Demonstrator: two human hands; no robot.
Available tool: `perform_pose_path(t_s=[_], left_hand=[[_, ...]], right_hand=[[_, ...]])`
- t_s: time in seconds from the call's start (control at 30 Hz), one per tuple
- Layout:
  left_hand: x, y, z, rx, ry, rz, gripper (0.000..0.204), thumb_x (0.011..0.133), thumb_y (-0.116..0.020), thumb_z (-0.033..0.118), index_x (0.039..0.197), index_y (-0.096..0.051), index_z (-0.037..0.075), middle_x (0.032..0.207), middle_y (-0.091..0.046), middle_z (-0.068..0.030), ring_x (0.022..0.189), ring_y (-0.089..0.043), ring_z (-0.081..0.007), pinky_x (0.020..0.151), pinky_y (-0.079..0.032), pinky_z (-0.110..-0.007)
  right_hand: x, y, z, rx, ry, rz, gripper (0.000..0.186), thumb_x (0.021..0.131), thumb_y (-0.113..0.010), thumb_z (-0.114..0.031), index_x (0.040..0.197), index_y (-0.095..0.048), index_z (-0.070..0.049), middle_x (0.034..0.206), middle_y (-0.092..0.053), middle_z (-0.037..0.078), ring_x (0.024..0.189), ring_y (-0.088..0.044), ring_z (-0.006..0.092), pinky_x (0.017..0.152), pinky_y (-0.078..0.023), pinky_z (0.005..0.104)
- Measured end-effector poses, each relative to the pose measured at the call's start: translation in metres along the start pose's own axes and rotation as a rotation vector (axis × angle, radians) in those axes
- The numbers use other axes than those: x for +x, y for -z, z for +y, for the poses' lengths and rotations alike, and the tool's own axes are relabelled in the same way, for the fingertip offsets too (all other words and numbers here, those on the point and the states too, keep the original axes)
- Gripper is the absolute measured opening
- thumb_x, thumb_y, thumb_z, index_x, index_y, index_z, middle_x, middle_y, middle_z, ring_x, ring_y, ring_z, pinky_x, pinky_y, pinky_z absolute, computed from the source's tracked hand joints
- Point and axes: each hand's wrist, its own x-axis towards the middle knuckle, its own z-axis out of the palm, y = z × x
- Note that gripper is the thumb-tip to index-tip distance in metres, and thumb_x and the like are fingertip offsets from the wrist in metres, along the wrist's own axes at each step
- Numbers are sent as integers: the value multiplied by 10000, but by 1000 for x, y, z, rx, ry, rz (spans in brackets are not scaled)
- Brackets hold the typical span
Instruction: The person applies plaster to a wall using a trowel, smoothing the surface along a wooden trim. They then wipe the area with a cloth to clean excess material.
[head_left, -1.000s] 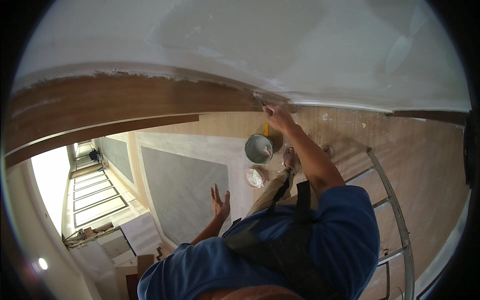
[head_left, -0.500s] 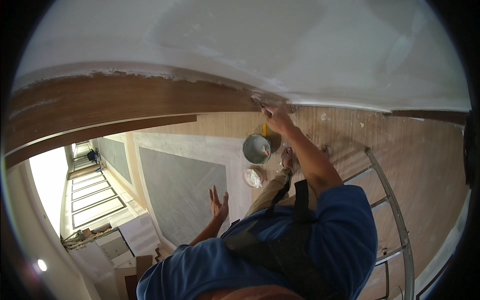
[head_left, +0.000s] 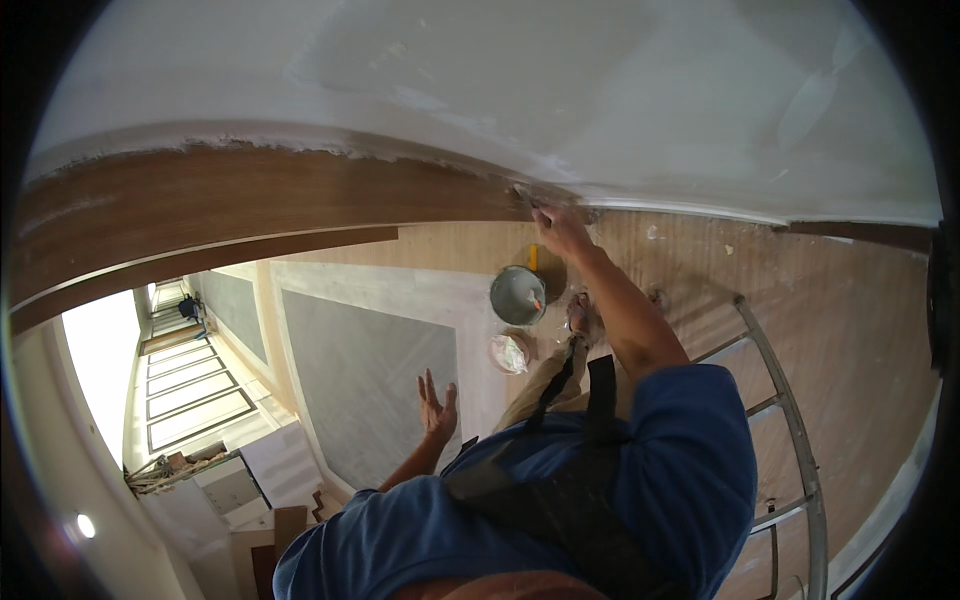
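My right hand grips a scraper, its blade against the seam where the white plastered wall meets the brown wooden board. The plaster's edge along the board is rough and smeared. Lower and to the left, my left hand hangs in the air with fingers spread and nothing in it. On the floor below my right hand stand a grey bucket with a tool in it and a smaller pinkish container with white material, near my feet. A small yellow object lies beside the bucket.
A metal ladder or rail stands at my right side. Wooden floor shows around my feet, and a grey rectangular panel lies to the left. Farther left are a bright corridor, a dark bundle and piled debris.
My right hand and the scraper have shifted very slightly up and right along the seam. My left hand hovers in much the same place, fingers still spread.
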Motion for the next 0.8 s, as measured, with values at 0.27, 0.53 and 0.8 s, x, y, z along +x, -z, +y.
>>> perform_pose_path(t_s=[0.27,0.53,0.8], left_hand=[[2,4,3,15,-33,20,814,1001,-561,518,1618,-247,89,1634,-196,-330,1513,-231,-476,1198,-281,-538],[0,0,9,-37,-6,-13,843,999,-546,549,1620,-232,73,1648,-155,-325,1527,-196,-471,1216,-252,-530],[-16,-13,0,-45,-3,14,825,1003,-554,513,1616,-235,62,1634,-184,-338,1519,-218,-474,1213,-256,-531]], right_hand=[[-14,7,-19,-22,-39,-66,396,1050,-504,-352,1243,-693,-63,900,-709,277,854,-684,463,797,-541,481],[-21,28,-86,-71,46,36,380,1040,-529,-345,1197,-711,-51,869,-694,289,850,-679,445,798,-531,503],[-22,38,-112,-86,39,-17,356,1025,-550,-327,1154,-733,-50,937,-708,279,919,-671,461,877,-516,526]])
